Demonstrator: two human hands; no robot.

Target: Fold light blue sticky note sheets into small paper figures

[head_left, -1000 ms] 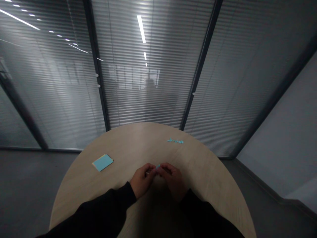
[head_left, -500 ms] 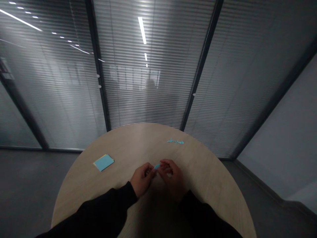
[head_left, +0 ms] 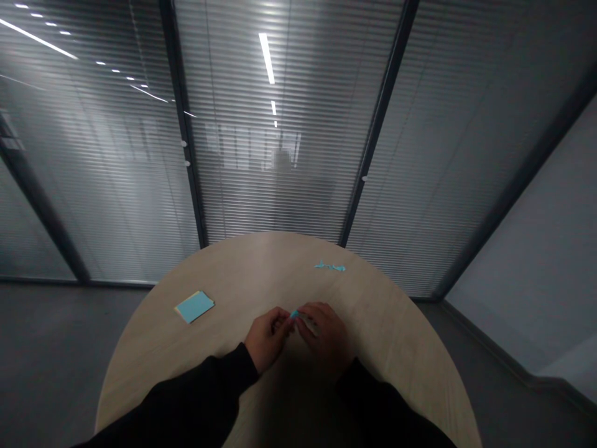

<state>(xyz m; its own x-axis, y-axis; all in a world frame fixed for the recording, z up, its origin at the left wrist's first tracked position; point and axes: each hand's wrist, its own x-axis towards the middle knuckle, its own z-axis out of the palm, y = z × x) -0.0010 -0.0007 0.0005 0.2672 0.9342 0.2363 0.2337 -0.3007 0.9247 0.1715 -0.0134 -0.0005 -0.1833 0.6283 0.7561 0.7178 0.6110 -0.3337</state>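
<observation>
The small blue paper piece (head_left: 294, 314) sits at the fingertips, above the near middle of the round wooden worktop (head_left: 261, 267), and because so little of it shows, it could easily slip or crease. The left hand (head_left: 267, 341) has thumb and finger together, pinching its near-left end; a loose pinch there could drop it, a hard one could crush it. The right hand (head_left: 329, 339) curves round the other end with its fingertips touching or just beside the paper; whether they grip it I cannot tell. If the two hands pull unevenly, the paper could tear askew. A sleeve or a puff of air could scatter the thin torn blue scraps (head_left: 330, 267) near the far edge, since nothing visible weighs them down. As for containers, none shows: the scraps and the blue note sheets (head_left: 194, 307), with a yellowish layer peeking out beneath, lie directly on the wood.
</observation>
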